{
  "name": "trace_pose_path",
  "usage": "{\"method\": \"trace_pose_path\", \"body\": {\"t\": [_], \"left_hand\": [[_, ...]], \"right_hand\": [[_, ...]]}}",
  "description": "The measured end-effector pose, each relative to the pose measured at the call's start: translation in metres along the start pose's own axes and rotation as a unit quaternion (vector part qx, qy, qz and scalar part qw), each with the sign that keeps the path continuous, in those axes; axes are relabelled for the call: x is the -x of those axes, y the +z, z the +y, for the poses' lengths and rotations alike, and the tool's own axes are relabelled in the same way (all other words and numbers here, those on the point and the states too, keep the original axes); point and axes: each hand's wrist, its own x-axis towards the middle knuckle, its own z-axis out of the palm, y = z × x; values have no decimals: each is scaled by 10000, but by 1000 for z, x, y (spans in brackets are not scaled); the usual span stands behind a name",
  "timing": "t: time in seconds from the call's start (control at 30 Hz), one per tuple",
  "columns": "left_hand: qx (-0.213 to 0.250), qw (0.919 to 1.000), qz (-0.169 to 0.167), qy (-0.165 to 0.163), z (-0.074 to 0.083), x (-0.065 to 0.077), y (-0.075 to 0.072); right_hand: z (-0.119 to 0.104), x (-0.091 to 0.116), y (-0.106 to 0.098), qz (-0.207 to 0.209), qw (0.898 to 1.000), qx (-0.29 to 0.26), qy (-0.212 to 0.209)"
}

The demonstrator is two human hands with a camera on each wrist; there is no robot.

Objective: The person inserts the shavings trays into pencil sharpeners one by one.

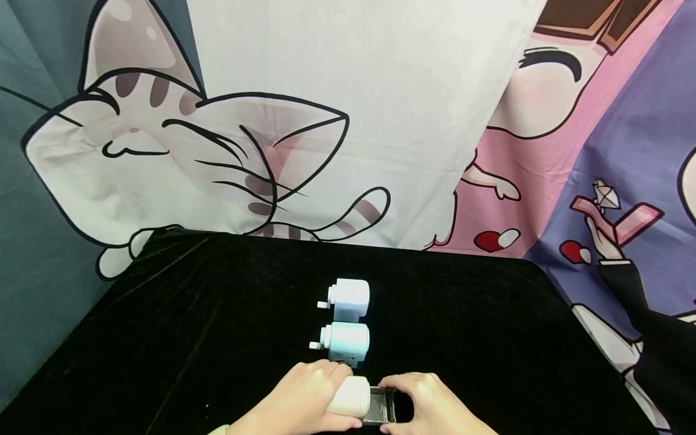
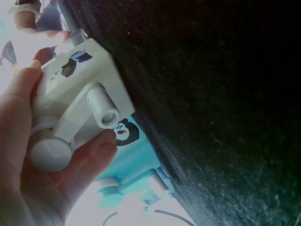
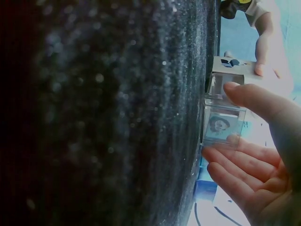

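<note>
My left hand (image 1: 306, 396) grips a cream hand-crank pencil sharpener (image 1: 350, 397) low on the black cloth. In the left wrist view its crank (image 2: 74, 110) and a dark printed picture on the body show. My right hand (image 1: 432, 403) pinches a clear shavings drawer (image 1: 377, 406) between thumb and fingers, at the sharpener's right end. The drawer sticks partly out of the body; through its clear wall the right wrist view shows a small picture (image 3: 219, 125). Just beyond my left fingers stands a light turquoise sharpener (image 1: 349, 340), its crank to the left.
Behind the turquoise one is a pale blue-lilac sharpener (image 1: 351, 297), turned the same way. All rest on a black cloth-covered table (image 1: 217, 338). A cartoon-printed curtain (image 1: 326, 54) hangs along the table's back edge and down the right side.
</note>
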Motion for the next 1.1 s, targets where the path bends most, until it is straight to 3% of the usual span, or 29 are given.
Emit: {"method": "trace_pose_path", "body": {"t": [1.1], "left_hand": [[115, 9997, -178, -153, 0, -1, 0]], "right_hand": [[-8, -10, 0, -171, 9998, -93, -50]]}}
